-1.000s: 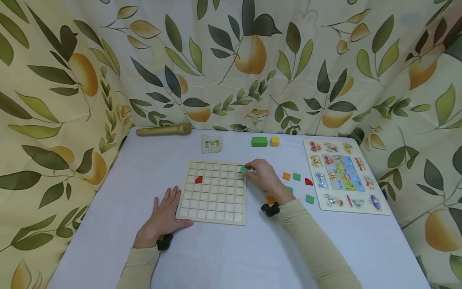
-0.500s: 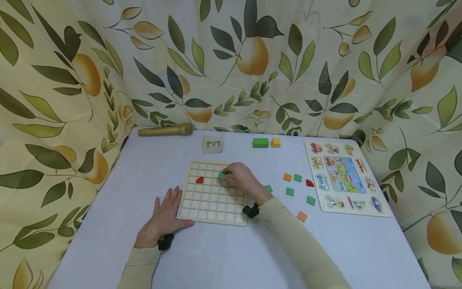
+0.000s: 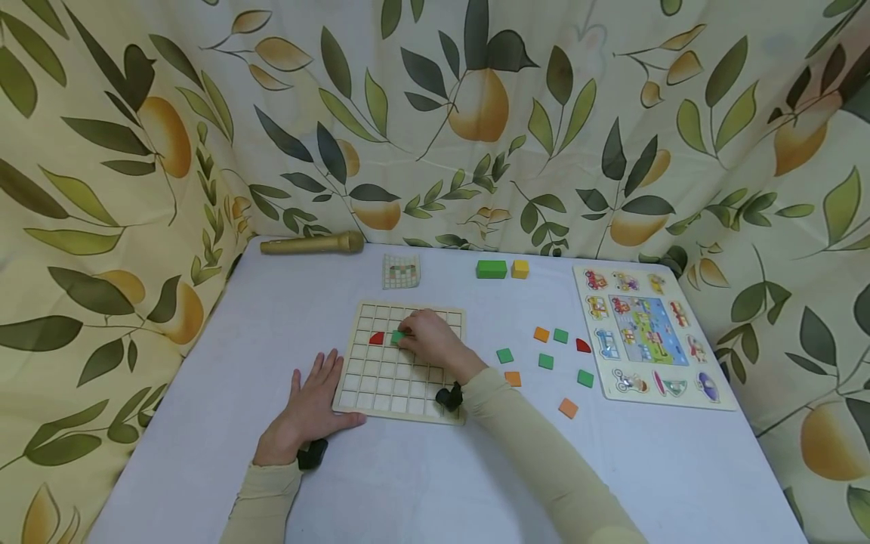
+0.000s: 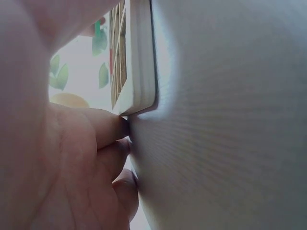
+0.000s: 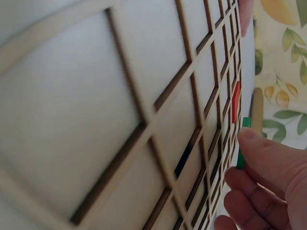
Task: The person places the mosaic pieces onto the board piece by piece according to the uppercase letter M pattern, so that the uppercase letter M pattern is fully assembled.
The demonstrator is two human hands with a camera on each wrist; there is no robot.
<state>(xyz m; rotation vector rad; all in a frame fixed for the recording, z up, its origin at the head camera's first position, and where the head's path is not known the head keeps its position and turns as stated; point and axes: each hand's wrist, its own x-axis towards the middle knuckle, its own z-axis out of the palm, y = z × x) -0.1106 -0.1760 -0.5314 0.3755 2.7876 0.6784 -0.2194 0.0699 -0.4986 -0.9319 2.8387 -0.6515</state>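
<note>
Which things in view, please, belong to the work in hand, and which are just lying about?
Likely in use:
grid board
pinched green tile
placed red piece
loose tiles
perhaps the gridded sheet

Apparently lying about:
green block
yellow block
picture puzzle
gold microphone-shaped item

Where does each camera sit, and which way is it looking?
Head: worn on the head, looking forward and down at the table and board; the left hand, right hand and sleeves show.
Left wrist: worn on that wrist, looking past the left hand, seen close up, toward a corner of the board.
Right wrist: worn on that wrist, looking across the board; the right hand shows, pinching a green tile.
Shared: head and right wrist both show that tile and the red piece on the board.
</note>
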